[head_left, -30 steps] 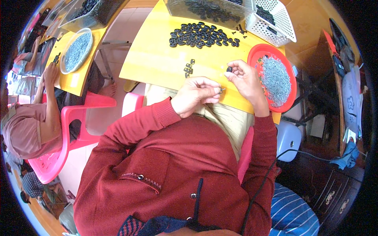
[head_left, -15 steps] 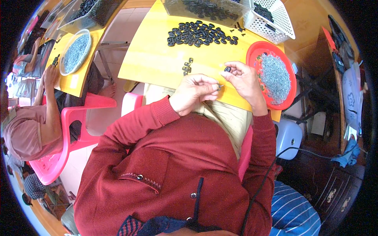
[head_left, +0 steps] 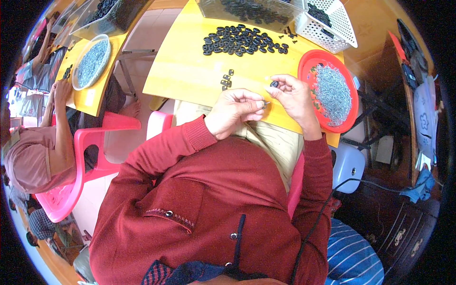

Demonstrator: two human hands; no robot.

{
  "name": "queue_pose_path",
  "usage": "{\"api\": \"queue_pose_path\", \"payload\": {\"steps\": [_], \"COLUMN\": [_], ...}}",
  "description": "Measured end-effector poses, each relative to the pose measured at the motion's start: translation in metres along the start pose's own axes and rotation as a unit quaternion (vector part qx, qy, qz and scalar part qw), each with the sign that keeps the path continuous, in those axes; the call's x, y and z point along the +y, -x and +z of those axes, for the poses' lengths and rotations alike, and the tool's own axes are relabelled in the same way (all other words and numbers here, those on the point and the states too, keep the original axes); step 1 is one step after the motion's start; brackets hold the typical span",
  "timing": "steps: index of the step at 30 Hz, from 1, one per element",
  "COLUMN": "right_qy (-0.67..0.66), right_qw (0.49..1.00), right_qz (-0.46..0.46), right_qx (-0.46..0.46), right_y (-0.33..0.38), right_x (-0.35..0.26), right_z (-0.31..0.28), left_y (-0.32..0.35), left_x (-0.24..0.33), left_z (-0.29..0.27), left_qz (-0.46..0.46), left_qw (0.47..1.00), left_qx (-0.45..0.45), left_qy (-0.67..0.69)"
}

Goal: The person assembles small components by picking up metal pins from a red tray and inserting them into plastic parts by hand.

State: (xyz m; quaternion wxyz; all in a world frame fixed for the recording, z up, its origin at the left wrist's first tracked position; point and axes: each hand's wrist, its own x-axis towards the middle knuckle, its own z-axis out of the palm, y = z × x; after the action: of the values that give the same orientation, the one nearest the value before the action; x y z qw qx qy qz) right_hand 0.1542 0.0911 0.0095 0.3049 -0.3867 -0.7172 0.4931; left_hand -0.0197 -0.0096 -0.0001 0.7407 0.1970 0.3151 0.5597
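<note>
Just over the near table edge: left hand (head_left: 233,113) has thumb and fingers pinched together on a small metal-looking piece (head_left: 267,103), thin tip poking out to the right. Rest is hidden by the fingers; can't tell its full shape. Grip looks right to me: tip exposed, so it can be aimed. Don't let the fingers creep over it.

Slightly farther out, right hand (head_left: 295,96) pinches a black oval piece (head_left: 274,84) between thumb and fingertips. Hands near each other, not touching; the two pieces are apart too. I'd hold the oval by its rim, face clear, and square it to the tip before any contact. Light pinch; parts this small probably slip or twist if squeezed off-centre. Work over the yellow table (head_left: 178,66), not the lap, so drops are easy to find.

Beyond the left hand: a few small dark pieces (head_left: 229,84), loosely grouped. Leave them elbow room.

Right of the right hand: red tray (head_left: 354,95), heaped with thin silvery pieces (head_left: 333,97). Mind the wrist near that rim.

Farther: loose pile of black ovals (head_left: 240,40), then clear bin (head_left: 211,14) and white perforated basket (head_left: 346,21).
</note>
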Motion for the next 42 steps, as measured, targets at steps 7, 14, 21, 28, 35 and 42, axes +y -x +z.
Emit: {"api": "queue_pose_path", "payload": {"steps": [7, 14, 21, 28, 35, 42], "right_qy": [-0.045, -0.065, -0.061, -0.026, 0.243, 0.340], "right_qw": [0.999, 0.998, 0.998, 1.000, 0.964, 0.922], "right_qz": [-0.002, -0.011, -0.033, 0.011, -0.106, -0.186], "right_qx": [-0.001, -0.011, -0.013, 0.013, 0.012, 0.014], "right_y": [-0.001, -0.001, 0.000, 0.002, 0.005, 0.006], "right_x": [0.005, 0.005, 0.003, -0.002, -0.006, -0.001], "right_z": [0.000, 0.002, 0.004, 0.006, 0.005, 0.009], "left_y": [0.000, -0.002, -0.003, -0.003, -0.003, -0.003], "left_x": [-0.001, -0.003, -0.004, -0.004, -0.004, -0.003], "left_z": [-0.001, -0.003, -0.005, -0.005, -0.006, -0.006], "left_qz": [0.005, 0.018, 0.022, 0.027, 0.026, 0.033], "left_qw": [1.000, 1.000, 1.000, 0.999, 0.999, 0.999], "left_qx": [-0.004, -0.013, -0.002, -0.005, -0.004, -0.014], "left_qy": [0.001, 0.018, 0.011, 0.022, 0.023, 0.023]}}
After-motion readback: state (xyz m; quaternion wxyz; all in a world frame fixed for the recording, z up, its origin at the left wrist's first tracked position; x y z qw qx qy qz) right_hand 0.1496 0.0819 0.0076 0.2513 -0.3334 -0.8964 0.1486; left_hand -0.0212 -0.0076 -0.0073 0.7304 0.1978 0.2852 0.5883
